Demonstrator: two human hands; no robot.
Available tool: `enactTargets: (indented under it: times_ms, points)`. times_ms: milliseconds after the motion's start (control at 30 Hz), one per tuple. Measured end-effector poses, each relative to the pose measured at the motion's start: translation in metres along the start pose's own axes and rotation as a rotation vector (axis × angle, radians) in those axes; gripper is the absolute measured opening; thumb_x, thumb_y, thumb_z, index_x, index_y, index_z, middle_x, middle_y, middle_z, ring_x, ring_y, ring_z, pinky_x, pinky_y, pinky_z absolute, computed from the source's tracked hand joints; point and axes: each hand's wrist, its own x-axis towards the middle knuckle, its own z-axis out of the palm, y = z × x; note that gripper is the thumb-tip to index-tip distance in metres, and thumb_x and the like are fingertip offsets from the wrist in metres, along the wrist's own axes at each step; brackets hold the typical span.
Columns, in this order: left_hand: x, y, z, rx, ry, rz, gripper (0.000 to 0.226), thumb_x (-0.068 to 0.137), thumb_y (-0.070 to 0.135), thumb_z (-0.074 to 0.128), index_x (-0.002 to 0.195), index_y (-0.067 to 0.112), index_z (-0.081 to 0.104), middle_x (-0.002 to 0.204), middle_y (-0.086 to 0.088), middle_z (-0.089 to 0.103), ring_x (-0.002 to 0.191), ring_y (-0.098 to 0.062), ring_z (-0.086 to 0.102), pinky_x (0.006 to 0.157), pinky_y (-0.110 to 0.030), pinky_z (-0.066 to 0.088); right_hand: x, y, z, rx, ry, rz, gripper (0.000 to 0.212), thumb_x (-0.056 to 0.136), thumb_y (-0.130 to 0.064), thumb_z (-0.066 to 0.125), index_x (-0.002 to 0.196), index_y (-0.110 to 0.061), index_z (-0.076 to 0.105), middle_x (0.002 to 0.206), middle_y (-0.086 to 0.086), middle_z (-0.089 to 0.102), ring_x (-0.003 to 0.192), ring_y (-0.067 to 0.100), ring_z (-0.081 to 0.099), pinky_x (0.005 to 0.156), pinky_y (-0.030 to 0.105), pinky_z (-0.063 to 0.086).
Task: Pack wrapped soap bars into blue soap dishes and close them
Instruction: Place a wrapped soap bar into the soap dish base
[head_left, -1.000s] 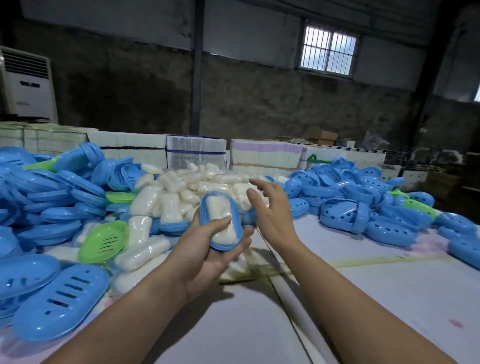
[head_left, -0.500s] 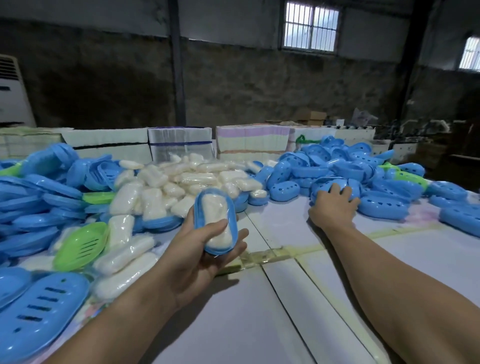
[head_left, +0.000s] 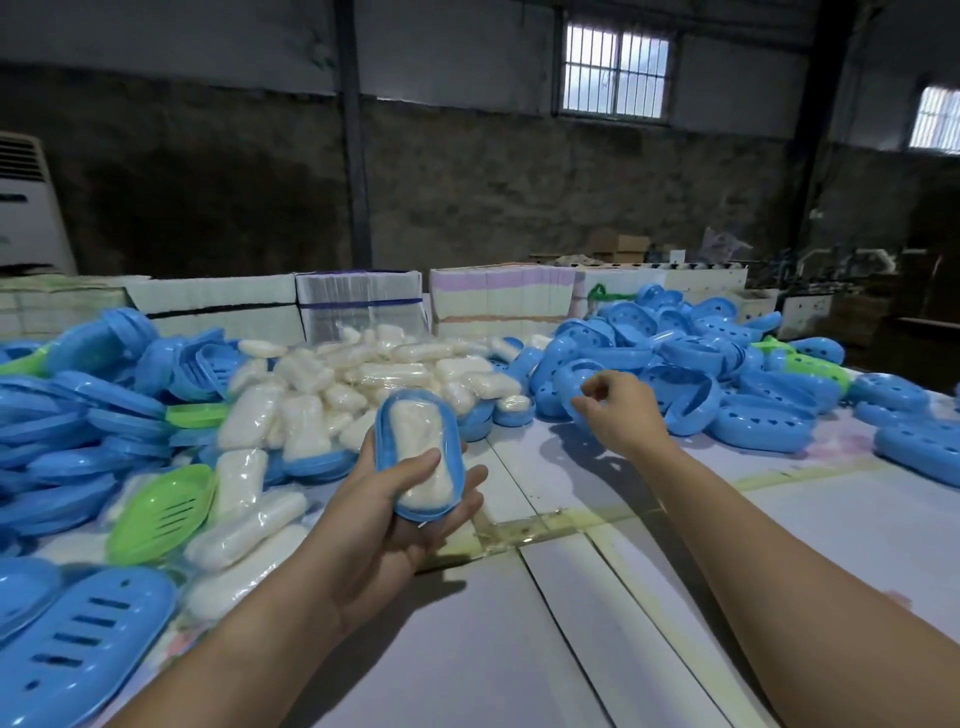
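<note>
Dim concrete room | white table | left hand grips soap dish

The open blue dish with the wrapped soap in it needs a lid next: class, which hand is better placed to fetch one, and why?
The right hand. It is already at the pile of blue lids, fingers curled on one, while the left hand is occupied cradling the filled dish.

A dark, rough far wall has two barred windows letting in pale light, a dark pole stands up in front, and a white air cooler stands far left.
</note>
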Motion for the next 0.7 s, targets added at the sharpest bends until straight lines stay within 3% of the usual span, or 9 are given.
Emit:
enactTargets:
  times_ms: [67, 200, 300, 367, 400, 433, 533, 600, 700]
  points:
    - [0.000, 0.001, -0.001, -0.011, 0.004, 0.003, 0.070, 0.073, 0.003, 0.067, 0.136, 0.031, 0.055, 0.130, -0.022, 0.063, 0.100, -0.045, 0.072, 0.071, -0.048, 0.062, -0.004, -0.013, -0.003, 0.372, -0.031, 0.093, 0.007, 0.090, -0.020, 0.069, 0.092, -0.014, 0.066, 0.079, -0.005, 0.062, 0.083, 0.017, 0.058, 0.068, 0.029, 0.044]
    - [0.002, 0.000, -0.002, -0.038, 0.031, -0.003, 0.068, 0.071, 0.002, 0.068, 0.133, 0.028, 0.057, 0.127, -0.023, 0.066, 0.100, -0.046, 0.071, 0.072, -0.050, 0.062, -0.011, -0.027, -0.013, 0.873, -0.161, 0.168, 0.019, 0.094, -0.013, 0.064, 0.112, -0.009, 0.067, 0.094, 0.000, 0.068, 0.085, 0.016, 0.059, 0.066, 0.026, 0.040]
    - [0.002, -0.002, 0.000, -0.042, 0.051, -0.003, 0.068, 0.070, 0.004, 0.070, 0.133, 0.029, 0.057, 0.124, -0.021, 0.069, 0.098, -0.045, 0.072, 0.069, -0.049, 0.062, -0.020, -0.041, -0.012, 1.252, -0.307, 0.240, 0.027, 0.098, -0.008, 0.054, 0.124, -0.010, 0.061, 0.091, -0.002, 0.067, 0.074, 0.010, 0.057, 0.065, 0.024, 0.034]
    - [0.003, -0.003, 0.001, -0.045, 0.085, 0.009, 0.065, 0.073, 0.007, 0.070, 0.133, 0.029, 0.057, 0.124, -0.019, 0.068, 0.096, -0.044, 0.073, 0.069, -0.049, 0.062, -0.028, -0.051, -0.010, 1.521, -0.454, 0.312, 0.026, 0.095, -0.009, 0.053, 0.119, -0.013, 0.061, 0.094, 0.001, 0.065, 0.080, 0.014, 0.058, 0.074, 0.025, 0.042]
    - [0.004, -0.003, 0.002, -0.052, 0.103, 0.022, 0.058, 0.079, 0.008, 0.069, 0.131, 0.031, 0.058, 0.124, -0.018, 0.067, 0.095, -0.043, 0.073, 0.069, -0.049, 0.063, -0.031, -0.056, -0.008, 1.618, -0.533, 0.340, 0.024, 0.092, -0.010, 0.056, 0.114, -0.014, 0.063, 0.098, 0.003, 0.065, 0.088, 0.018, 0.060, 0.088, 0.031, 0.047]
    - [0.004, -0.004, 0.002, -0.065, 0.122, 0.033, 0.049, 0.086, 0.009, 0.067, 0.129, 0.032, 0.059, 0.123, -0.017, 0.067, 0.094, -0.043, 0.073, 0.069, -0.049, 0.063, -0.036, -0.060, -0.006, 1.683, -0.611, 0.356, 0.022, 0.088, -0.011, 0.059, 0.108, -0.016, 0.065, 0.101, 0.005, 0.067, 0.095, 0.021, 0.061, 0.097, 0.038, 0.046]
    - [0.004, -0.003, 0.001, -0.085, 0.145, 0.004, 0.046, 0.087, 0.011, 0.065, 0.129, 0.031, 0.061, 0.121, -0.018, 0.069, 0.096, -0.046, 0.072, 0.080, -0.057, 0.059, -0.048, -0.072, 0.002, 1.736, -0.723, 0.377, 0.017, 0.086, -0.012, 0.061, 0.100, -0.016, 0.069, 0.100, 0.006, 0.069, 0.094, 0.022, 0.064, 0.095, 0.040, 0.048]
    - [0.002, -0.005, 0.004, -0.061, 0.113, -0.046, 0.053, 0.078, 0.015, 0.066, 0.128, 0.028, 0.061, 0.115, -0.020, 0.073, 0.098, -0.049, 0.070, 0.085, -0.062, 0.056, -0.053, -0.076, 0.011, 1.692, -0.697, 0.406, 0.016, 0.091, -0.010, 0.057, 0.102, -0.015, 0.069, 0.098, 0.007, 0.068, 0.090, 0.022, 0.064, 0.095, 0.039, 0.047]
    - [0.002, -0.006, 0.009, -0.095, 0.061, -0.088, 0.056, 0.077, 0.014, 0.065, 0.132, 0.024, 0.059, 0.116, -0.024, 0.072, 0.096, -0.052, 0.070, 0.075, -0.059, 0.060, -0.063, -0.084, 0.020, 1.495, -0.599, 0.417, 0.020, 0.098, -0.026, 0.056, 0.109, -0.015, 0.069, 0.096, 0.007, 0.073, 0.086, 0.023, 0.068, 0.088, 0.040, 0.052]
